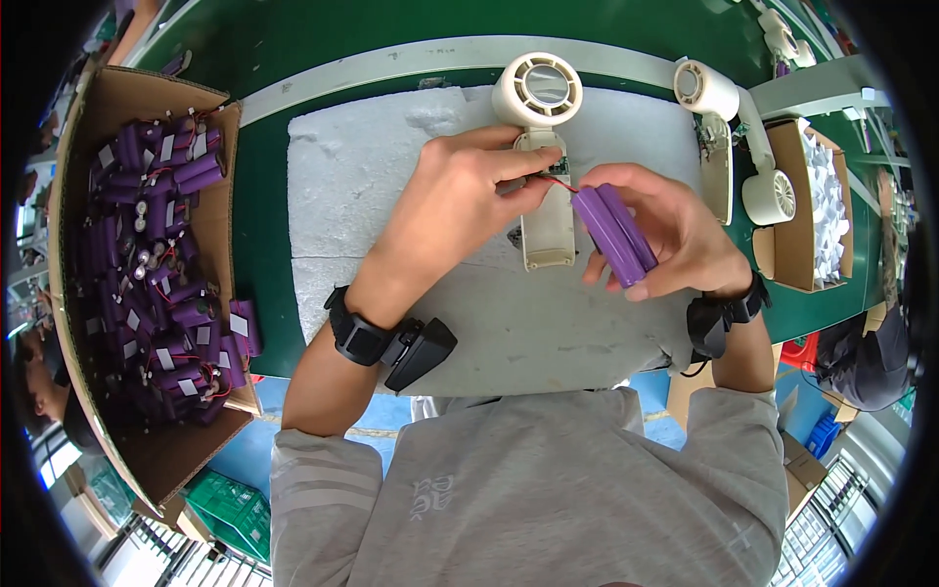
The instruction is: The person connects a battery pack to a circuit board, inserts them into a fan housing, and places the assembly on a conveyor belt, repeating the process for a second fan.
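Observation:
A cream handheld fan body [548, 249] lies on the white foam pad [362, 147], its round vented head [502, 103] at the far end and its handle opened up. A small green circuit board [560, 164] shows inside the handle. My right hand [685, 230] grips a purple battery pack [614, 235] tilted just right of the handle. From the pack's upper end a red battery lead [559, 182] runs to my left hand [465, 186]. The left thumb and fingers pinch that lead by the board; its plug is hidden by the fingers.
On the left stands a cardboard box [235, 166] of many purple battery packs. To the right, more cream fan bodies [706, 90] lie near a carton [836, 264] of white pieces. A pale rail [391, 61] crosses the green bench behind the foam.

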Available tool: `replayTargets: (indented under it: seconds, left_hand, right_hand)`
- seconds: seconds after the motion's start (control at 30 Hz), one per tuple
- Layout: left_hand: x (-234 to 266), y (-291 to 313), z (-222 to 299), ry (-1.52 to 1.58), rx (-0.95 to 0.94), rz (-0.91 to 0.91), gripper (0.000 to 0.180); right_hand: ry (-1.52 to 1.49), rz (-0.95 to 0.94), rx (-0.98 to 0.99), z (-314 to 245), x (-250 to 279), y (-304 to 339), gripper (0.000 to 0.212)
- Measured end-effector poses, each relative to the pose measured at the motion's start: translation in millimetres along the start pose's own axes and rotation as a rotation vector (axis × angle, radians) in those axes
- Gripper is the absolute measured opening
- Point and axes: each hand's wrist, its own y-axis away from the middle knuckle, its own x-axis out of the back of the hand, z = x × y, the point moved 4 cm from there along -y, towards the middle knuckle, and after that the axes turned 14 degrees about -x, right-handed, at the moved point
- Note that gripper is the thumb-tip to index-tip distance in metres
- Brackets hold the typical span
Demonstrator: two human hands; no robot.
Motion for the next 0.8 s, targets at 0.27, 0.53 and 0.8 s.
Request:
replayTargets:
  seconds: [0.27,0.53,0.8]
  left_hand:
    - [5,1,-1,0.008,-0.054,-0.07,0.028]
    - [8,-2,-9,0.075,-0.036,-0.16,0.03]
    - [12,-1,-9,0.036,-0.135,-0.154,0.03]
  right_hand:
    - [0.391,0.181,0.268,-1,4,-7,0.084]
    - [0.726,0.509,0.458,6,-15,-18,0.063]
    - [0.94,0.623,0.639,7,-26,-18,0.065]
